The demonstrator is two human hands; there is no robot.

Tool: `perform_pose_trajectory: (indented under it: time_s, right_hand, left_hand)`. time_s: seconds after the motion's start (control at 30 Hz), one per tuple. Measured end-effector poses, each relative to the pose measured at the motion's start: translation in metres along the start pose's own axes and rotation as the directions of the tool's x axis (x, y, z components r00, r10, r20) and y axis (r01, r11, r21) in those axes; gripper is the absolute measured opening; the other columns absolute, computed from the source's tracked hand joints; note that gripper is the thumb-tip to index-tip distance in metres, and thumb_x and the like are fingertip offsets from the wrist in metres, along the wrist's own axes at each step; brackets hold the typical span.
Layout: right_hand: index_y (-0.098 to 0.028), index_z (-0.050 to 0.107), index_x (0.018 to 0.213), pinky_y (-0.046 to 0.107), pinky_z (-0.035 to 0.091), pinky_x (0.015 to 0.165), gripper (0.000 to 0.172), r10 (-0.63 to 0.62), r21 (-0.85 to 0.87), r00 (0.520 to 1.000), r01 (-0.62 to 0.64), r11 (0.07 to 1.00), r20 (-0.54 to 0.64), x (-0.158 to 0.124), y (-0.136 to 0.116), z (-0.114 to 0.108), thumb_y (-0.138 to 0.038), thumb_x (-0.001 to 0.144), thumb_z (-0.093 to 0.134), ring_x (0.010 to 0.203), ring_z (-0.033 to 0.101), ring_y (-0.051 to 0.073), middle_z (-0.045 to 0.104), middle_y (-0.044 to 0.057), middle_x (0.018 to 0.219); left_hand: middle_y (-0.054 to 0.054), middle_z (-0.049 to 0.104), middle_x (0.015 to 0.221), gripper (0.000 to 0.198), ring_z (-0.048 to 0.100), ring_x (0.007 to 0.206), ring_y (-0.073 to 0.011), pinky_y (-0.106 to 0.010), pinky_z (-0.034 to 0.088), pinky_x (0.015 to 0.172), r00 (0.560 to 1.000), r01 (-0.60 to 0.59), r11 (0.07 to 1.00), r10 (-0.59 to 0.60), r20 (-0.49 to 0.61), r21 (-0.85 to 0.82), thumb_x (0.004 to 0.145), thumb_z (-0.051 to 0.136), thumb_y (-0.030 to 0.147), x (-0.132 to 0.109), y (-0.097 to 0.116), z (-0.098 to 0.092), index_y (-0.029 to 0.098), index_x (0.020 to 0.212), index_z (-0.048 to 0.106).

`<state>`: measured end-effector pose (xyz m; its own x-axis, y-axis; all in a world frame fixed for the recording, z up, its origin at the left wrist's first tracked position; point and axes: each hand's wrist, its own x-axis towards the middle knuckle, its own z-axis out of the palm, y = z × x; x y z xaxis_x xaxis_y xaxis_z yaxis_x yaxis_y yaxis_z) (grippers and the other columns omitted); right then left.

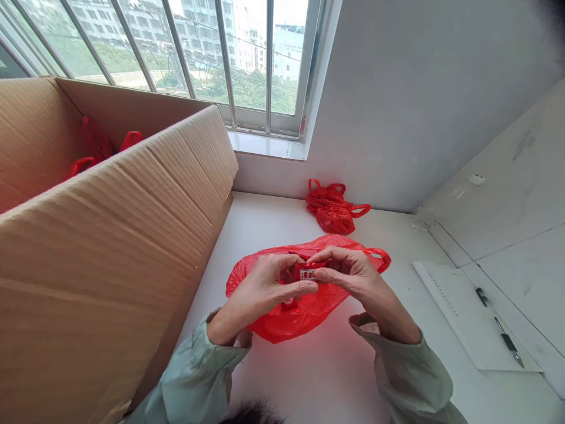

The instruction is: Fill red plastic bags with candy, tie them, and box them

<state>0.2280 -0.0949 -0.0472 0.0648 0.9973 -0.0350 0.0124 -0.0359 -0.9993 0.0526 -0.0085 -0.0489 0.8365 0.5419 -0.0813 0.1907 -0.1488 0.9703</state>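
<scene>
A red plastic bag point(304, 309) lies open on the white counter point(326, 365) in front of me. Over it, my left hand point(260, 291) and my right hand point(353, 274) meet, fingers pinched together on a small red packet with a white label point(308, 272). Both hands grip the packet from opposite sides. More small red items show under my left fingers inside the bag, partly hidden.
A large open cardboard box point(132, 200) with red bags inside stands at the left. A tied red bag point(333, 209) lies near the wall. A sheet of paper point(468, 318) with a pen point(501, 333) lies at the right. A barred window is behind.
</scene>
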Motion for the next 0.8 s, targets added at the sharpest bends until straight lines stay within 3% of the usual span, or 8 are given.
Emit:
perform_pose_trajectory:
  time_s: [0.2, 0.43, 0.67, 0.8]
  right_hand:
    - [-0.024, 0.07, 0.102, 0.028, 0.053, 0.079, 0.02, -0.026, -0.036, 1.0, 0.027, 0.999, 0.005, -0.001, 0.003, 0.0, -0.028, 0.083, 0.071, 0.09, 0.067, 0.016, 0.072, 0.001, 0.099]
    - [-0.021, 0.071, 0.091, 0.029, 0.053, 0.08, 0.008, -0.047, 0.018, 0.998, 0.047, 0.999, 0.037, -0.001, 0.003, -0.002, -0.023, 0.084, 0.07, 0.084, 0.068, 0.016, 0.072, 0.0, 0.084]
    - [-0.02, 0.067, 0.088, 0.032, 0.052, 0.077, 0.014, -0.029, 0.01, 0.999, 0.028, 1.0, 0.043, 0.001, 0.01, -0.001, -0.028, 0.08, 0.075, 0.082, 0.067, 0.018, 0.07, 0.001, 0.084]
    - [-0.02, 0.067, 0.089, 0.031, 0.052, 0.076, 0.012, -0.041, -0.002, 0.998, 0.041, 0.999, 0.041, 0.003, 0.011, -0.002, -0.027, 0.081, 0.073, 0.082, 0.067, 0.017, 0.07, 0.001, 0.085]
  left_hand:
    - [-0.002, 0.067, 0.065, 0.021, 0.067, 0.063, -0.0197, -0.028, 0.048, 0.061, 0.997, 0.026, 0.998, -0.029, -0.067, -0.05, 0.085, 0.063, 0.035, 0.002, 0.0, 0.004, 0.014, 0.079, 0.064]
    - [-0.003, 0.068, 0.064, 0.025, 0.067, 0.063, -0.0193, -0.026, 0.048, 0.06, 0.998, 0.025, 0.998, -0.028, -0.054, -0.051, 0.082, 0.068, 0.039, 0.001, 0.0, 0.001, 0.015, 0.074, 0.065]
    - [-0.002, 0.068, 0.067, 0.024, 0.067, 0.063, -0.0199, -0.027, 0.048, 0.061, 0.994, 0.014, 0.997, -0.022, -0.11, -0.071, 0.084, 0.068, 0.038, 0.002, -0.001, 0.006, 0.015, 0.08, 0.064]
    - [0.001, 0.066, 0.064, 0.022, 0.062, 0.055, -0.0144, -0.024, 0.044, 0.058, 0.989, -0.013, 0.999, 0.007, -0.15, -0.041, 0.085, 0.067, 0.037, 0.002, -0.001, 0.004, 0.016, 0.076, 0.064]
